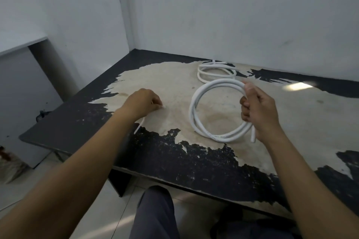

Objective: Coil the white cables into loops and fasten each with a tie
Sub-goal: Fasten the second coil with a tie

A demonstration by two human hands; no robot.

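With one tied coil (215, 71) resting at twelve o'clock, your right hand (256, 108) clamps the second cable loop (196, 103) mid-table while your left hand (144, 103) pinches a tie (139, 126) at nine o'clock, fastening left to do.

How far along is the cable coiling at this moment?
Done: the far coil by the wall looks bundled and tied. In hand: the right hand grips a second coil, still untied; the left hand pinches a tie on the table. Left: fasten that tie around the coil.
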